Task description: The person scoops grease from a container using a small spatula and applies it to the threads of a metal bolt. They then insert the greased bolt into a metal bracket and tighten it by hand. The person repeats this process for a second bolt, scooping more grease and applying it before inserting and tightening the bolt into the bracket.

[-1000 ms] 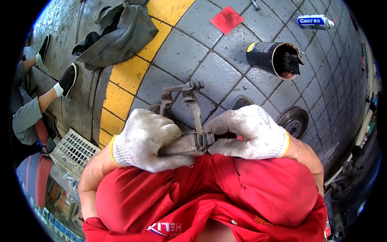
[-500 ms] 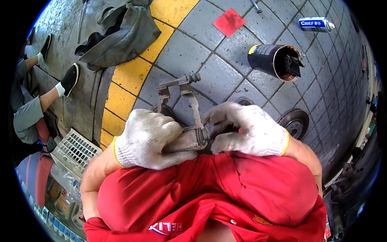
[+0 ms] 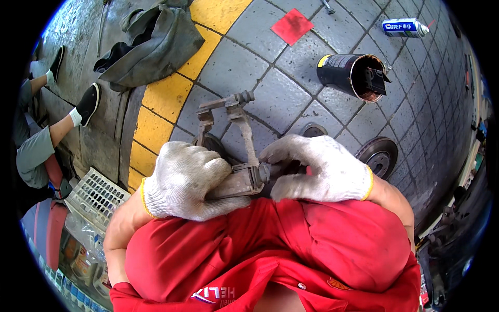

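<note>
My gloved left hand (image 3: 188,181) is wrapped round the broad end of a worn metal brake caliper bracket (image 3: 242,129), held just above my knees. Its open frame points away from me, with a ribbed rubber boot (image 3: 244,96) at the far corner. My gloved right hand (image 3: 323,169) is curled at the bracket's right side, fingertips close to the dark rubber end there. Something dark lies between its thumb and fingers; I cannot make out what it is. Grime darkens the right glove's fingers.
A brake disc (image 3: 378,157) and a smaller round part (image 3: 315,130) lie on the tiles. Beyond are a black tin (image 3: 340,72) on its side, a spray can (image 3: 401,28), a red cloth (image 3: 292,26) and grey fabric (image 3: 156,47). Another person's shoe (image 3: 90,103) and a white crate (image 3: 97,193) are left.
The bracket and my left hand have shifted slightly left. The floor objects sit a little higher and further left in view. My right hand keeps nearly the same pose.
</note>
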Tool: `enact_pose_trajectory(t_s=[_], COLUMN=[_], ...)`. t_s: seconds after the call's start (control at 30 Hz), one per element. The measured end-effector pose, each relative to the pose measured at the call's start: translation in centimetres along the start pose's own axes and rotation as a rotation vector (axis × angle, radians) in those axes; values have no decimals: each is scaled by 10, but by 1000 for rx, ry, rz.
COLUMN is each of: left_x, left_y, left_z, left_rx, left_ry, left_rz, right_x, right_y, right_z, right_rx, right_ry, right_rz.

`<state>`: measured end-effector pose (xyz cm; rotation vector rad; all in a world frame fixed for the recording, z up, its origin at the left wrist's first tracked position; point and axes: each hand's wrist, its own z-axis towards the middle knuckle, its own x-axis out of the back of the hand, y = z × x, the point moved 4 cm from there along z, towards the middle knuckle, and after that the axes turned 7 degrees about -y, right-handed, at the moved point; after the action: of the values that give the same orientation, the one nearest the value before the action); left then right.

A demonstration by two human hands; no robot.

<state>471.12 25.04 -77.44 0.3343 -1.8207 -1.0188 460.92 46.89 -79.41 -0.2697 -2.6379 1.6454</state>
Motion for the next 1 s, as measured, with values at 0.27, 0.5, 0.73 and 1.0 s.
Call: enact_pose_trajectory(t_s=[0.27,0.5,0.73,1.0], left_x=[-5,-9,-10,-9], left_y=[1,0,-2,-4], left_z=[2,1,0,0], left_rx=[-37,-21,-40,-46], left_ry=[-18,-61,-47,-46], left_rz=[-35,-37,-46,-89], right_x=[-1,1,3,8], right_y=[-5,-1,-4,-6], right_z=[1,-6,-9,-9], right_rx=[78,92,122,136], right_ry=[-61,-35,-14,15], right_rz=[-161,-161,-160,-203])
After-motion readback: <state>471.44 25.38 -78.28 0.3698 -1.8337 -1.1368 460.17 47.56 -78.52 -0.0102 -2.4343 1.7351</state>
